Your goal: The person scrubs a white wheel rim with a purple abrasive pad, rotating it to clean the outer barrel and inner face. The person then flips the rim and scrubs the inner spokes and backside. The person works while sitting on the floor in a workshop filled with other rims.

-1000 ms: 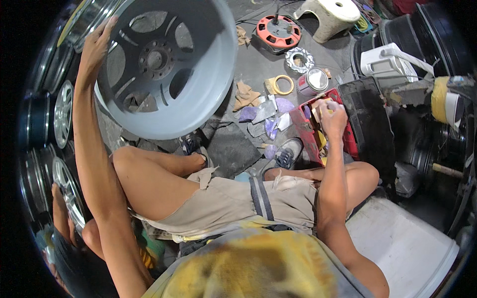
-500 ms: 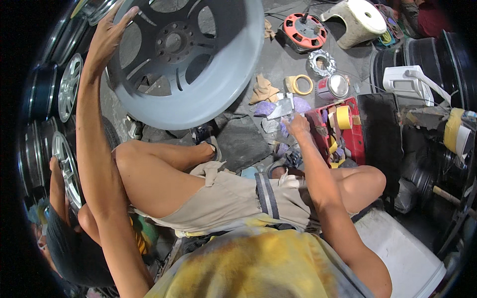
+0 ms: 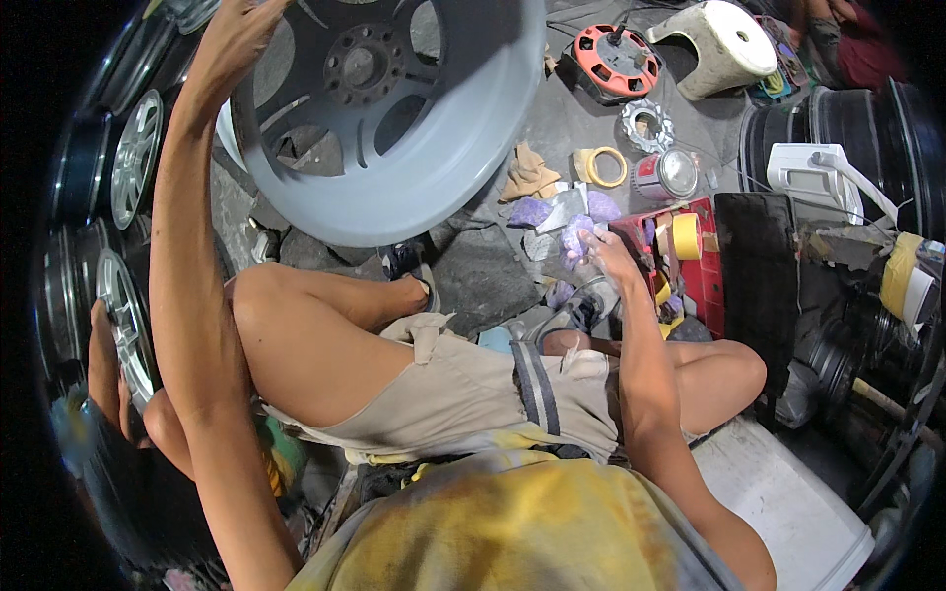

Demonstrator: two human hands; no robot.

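Note:
A large grey wheel rim [image 3: 394, 222] with dark spokes leans upright in front of me. Its far left edge is gripped by my left hand [image 3: 239, 44], partly cut off by the top of the picture. My right hand [image 3: 613, 258] pinches a crumpled purple abrasive sheet [image 3: 574, 239], just left of a red toolbox [image 3: 708, 281]. More purple pieces [image 3: 530, 211] lie beside it, near a crumpled brown paper [image 3: 529, 173]. A masking tape roll [image 3: 580, 167] and a paint can [image 3: 678, 173] stand beyond my right hand.
Farther back are an orange cable reel [image 3: 603, 61], a toothed metal ring [image 3: 631, 126] and a white stool [image 3: 724, 44]. Several wheels [image 3: 136, 158] are stacked at left, where another person's arm [image 3: 101, 360] touches one. Black rims [image 3: 857, 123] stand at right.
My right hand has lifted slightly and now shows the purple abrasive sheet between its fingers. The wheel rim appears shifted a little up and right, with my left hand still on its edge.

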